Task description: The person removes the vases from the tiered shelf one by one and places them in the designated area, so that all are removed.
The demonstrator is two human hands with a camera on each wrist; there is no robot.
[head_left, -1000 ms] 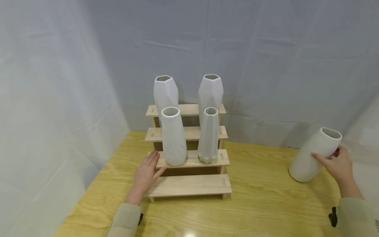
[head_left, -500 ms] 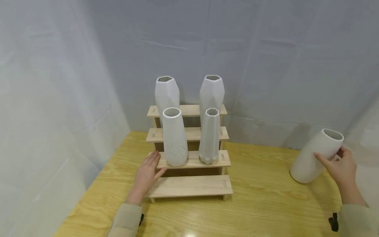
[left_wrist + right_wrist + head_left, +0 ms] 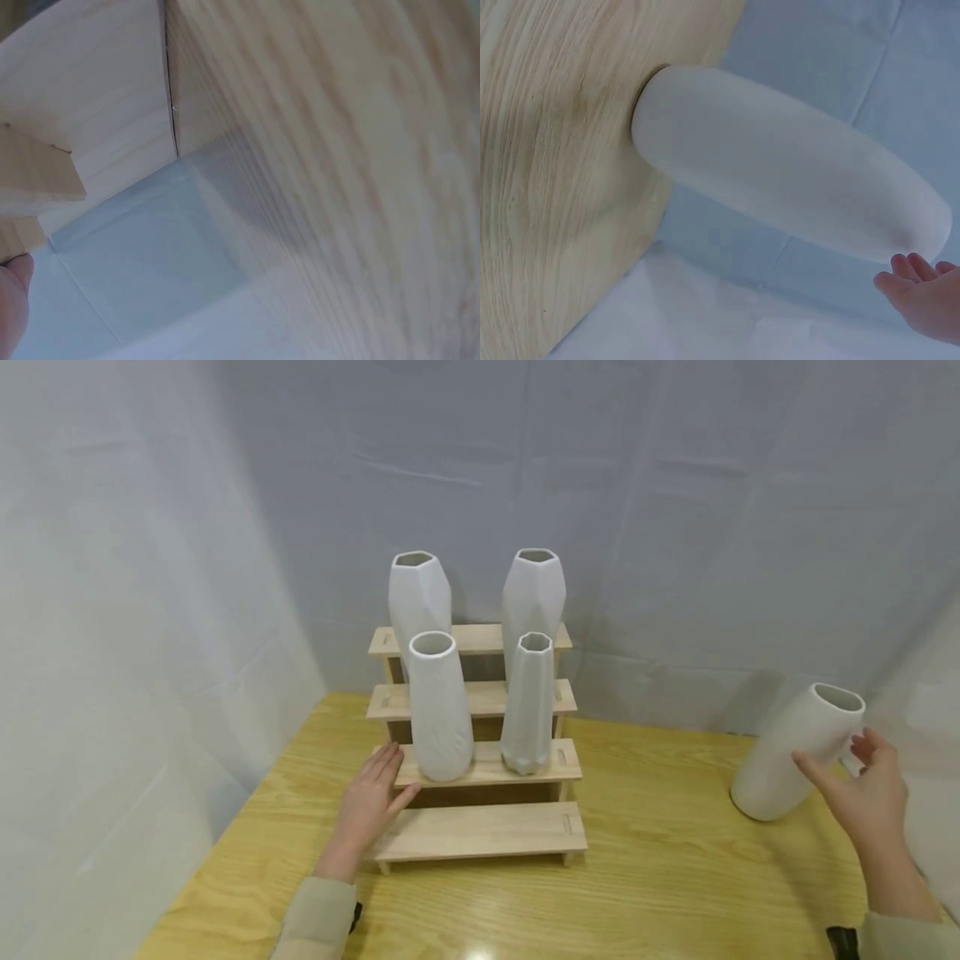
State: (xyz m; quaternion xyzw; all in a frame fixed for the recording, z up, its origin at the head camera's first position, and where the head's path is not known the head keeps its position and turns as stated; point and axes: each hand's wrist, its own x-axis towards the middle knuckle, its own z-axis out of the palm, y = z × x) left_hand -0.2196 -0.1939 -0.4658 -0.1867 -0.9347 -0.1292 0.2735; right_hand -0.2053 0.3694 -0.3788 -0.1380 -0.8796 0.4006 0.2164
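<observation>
At the right of the head view, a smooth white vase stands on the wooden table. My right hand is just right of its upper part, thumb and fingers spread, holding nothing. In the right wrist view the fingertips are close to the vase's mouth end; whether they touch it is unclear. My left hand rests on the left end of a stepped wooden stand, fingers fairly straight along the second step from the bottom. In the left wrist view only a fingertip shows, against pale wood.
On the stand, a round-mouthed vase and a narrow fluted vase stand in front. Behind them are two faceted vases, one left and one right. A pale cloth hangs behind the table.
My right hand has let go of the white vase and drawn slightly right, fingers lifting off its side. The vase stays in place. My left hand has not visibly moved.
</observation>
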